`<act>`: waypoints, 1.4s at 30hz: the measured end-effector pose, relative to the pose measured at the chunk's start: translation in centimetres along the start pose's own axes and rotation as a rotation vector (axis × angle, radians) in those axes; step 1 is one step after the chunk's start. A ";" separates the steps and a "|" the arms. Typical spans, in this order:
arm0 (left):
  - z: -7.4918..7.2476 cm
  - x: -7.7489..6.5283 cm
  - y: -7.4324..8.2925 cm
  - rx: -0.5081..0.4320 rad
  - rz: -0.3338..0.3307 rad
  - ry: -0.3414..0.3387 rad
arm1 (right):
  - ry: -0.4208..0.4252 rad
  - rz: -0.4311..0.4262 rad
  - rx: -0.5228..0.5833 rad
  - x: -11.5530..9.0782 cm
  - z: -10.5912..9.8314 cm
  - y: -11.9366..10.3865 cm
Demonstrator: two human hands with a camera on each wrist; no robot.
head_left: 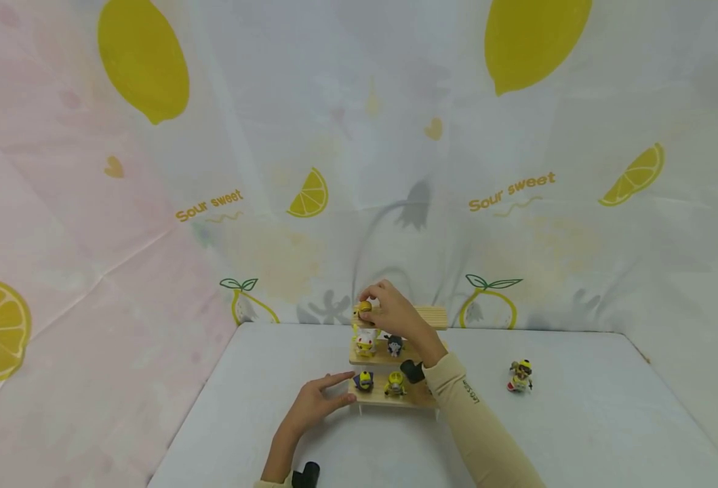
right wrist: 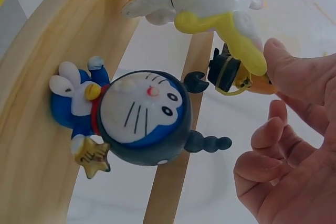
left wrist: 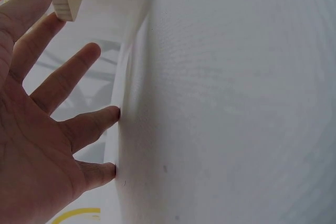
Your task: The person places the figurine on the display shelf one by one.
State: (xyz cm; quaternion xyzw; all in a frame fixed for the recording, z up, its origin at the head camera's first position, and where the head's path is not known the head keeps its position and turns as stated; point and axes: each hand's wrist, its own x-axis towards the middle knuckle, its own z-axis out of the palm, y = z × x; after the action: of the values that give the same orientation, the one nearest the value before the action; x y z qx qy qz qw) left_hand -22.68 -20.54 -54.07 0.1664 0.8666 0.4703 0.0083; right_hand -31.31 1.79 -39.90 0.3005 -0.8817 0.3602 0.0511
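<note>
The small orange-yellow figure (head_left: 365,308) is at the left end of the top tier of the wooden stand (head_left: 430,317), near the back edge of the surface (head_left: 566,427). It looks like glossy moulded plastic: probably light, stiff, a little slippery and not very fragile, though the thin dark parts at one end may be weaker. The rounded orange part seems the best hold. The right hand (head_left: 393,313) pinches it there between thumb and fingers; whether it bears on the plank I cannot tell. The left hand (head_left: 311,405) is spread, fingers apart and holding nothing, its index fingertip touching the bottom tier's left end.
</note>
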 end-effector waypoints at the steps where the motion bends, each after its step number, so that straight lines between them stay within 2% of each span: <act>1: 0.0 0.0 0.0 -0.004 -0.002 -0.001 | -0.002 -0.004 0.001 0.0 0.0 0.0; 8: 0.0 0.0 -0.2 -0.008 -0.003 0.000 | -0.046 -0.026 -0.011 0.1 0.2 0.2; 19: 0.0 0.0 -0.2 -0.006 -0.007 0.004 | -0.046 -0.025 -0.018 0.0 0.2 0.2; 26: 0.0 0.1 -0.3 0.004 -0.007 0.006 | -0.025 0.010 -0.072 0.1 0.1 0.4; 42: 0.1 0.2 -0.4 0.001 -0.014 0.009 | -0.053 -0.003 -0.064 -0.1 0.0 0.5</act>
State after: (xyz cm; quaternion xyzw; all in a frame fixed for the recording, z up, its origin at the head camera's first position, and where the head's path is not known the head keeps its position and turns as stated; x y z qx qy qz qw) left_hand -22.97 -20.61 -54.41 0.1582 0.8680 0.4706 0.0079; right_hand -31.51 2.09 -40.25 0.3094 -0.8933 0.3238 0.0378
